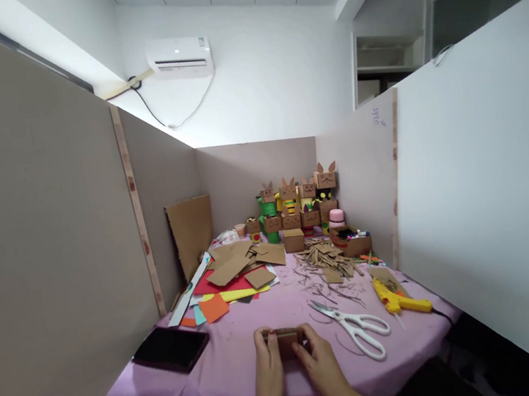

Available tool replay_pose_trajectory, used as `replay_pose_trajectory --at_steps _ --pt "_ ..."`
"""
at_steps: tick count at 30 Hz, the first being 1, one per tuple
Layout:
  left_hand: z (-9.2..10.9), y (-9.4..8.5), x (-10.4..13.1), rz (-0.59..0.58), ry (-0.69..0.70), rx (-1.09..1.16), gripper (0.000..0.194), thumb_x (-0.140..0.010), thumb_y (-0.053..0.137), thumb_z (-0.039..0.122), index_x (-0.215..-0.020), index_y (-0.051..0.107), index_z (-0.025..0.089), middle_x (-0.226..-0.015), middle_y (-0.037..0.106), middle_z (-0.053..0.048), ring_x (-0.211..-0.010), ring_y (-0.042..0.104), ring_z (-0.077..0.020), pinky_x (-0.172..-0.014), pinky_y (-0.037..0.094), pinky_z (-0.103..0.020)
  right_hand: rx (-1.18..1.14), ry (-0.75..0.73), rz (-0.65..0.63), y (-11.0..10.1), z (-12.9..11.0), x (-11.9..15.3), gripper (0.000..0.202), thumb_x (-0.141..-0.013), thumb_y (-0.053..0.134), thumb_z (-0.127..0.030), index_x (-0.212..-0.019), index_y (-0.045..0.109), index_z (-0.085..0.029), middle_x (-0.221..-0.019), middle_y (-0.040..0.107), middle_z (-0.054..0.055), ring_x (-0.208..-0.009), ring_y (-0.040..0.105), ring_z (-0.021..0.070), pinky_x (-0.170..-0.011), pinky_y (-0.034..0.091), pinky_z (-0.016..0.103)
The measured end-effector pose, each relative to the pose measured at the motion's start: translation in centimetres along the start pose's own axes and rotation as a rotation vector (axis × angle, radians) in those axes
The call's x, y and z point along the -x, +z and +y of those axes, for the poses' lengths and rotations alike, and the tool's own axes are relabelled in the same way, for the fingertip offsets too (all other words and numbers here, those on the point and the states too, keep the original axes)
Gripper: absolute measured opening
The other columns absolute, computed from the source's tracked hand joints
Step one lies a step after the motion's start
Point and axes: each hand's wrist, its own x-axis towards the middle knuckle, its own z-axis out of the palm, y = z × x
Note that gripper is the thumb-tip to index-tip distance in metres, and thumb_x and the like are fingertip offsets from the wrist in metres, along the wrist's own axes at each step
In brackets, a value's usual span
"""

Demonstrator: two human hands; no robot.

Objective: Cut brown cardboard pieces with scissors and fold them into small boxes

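Observation:
Near the table's front edge, a small brown cardboard box (289,344) is held between my two hands. My left hand (269,366) grips its left side, thumb over the near face. On the opposite side my right hand (319,359) has its fingers round the edge and its thumb against the front. The far side of the box and its underside are hidden. White-handled scissors (354,326) lie to the right of my right hand, blades pointing up and left. Further right rests a yellow glue gun (401,300) on its side.
A black tablet (171,349) lies at the left. Cardboard sheets (230,268) and coloured paper (214,308) are stacked behind it. Cardboard scraps (327,255), an open box of markers (353,240) and several cardboard animal figures (289,200) stand further back. Partition walls (483,168) enclose the table.

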Motion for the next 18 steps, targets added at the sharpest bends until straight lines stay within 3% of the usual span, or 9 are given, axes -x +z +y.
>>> replay_pose_trajectory --at_steps 11,18 --pt "0.2 -0.6 -0.2 -0.058 -0.016 0.040 0.031 -0.080 0.043 0.052 -0.088 0.047 0.022 -0.081 0.057 -0.001 -0.082 0.058 -0.0217 -0.077 0.045 -0.033 0.001 -0.008 0.038 0.3 0.3 0.0 0.009 -0.079 0.051 -0.022 -0.083 0.059 -0.018 -0.070 0.066 0.002 -0.063 0.059 0.0192 -0.057 0.045 0.025" --pt "0.2 -1.1 -0.1 -0.125 -0.002 0.030 0.026 -0.076 0.055 0.043 -0.089 0.049 0.020 -0.086 0.062 -0.004 -0.088 0.059 -0.0229 -0.083 0.044 -0.035 -0.036 0.005 0.021 0.1 0.2 0.1 0.011 -0.080 0.053 -0.026 -0.085 0.060 -0.019 -0.074 0.068 0.003 -0.066 0.061 0.0200 -0.060 0.046 0.026"
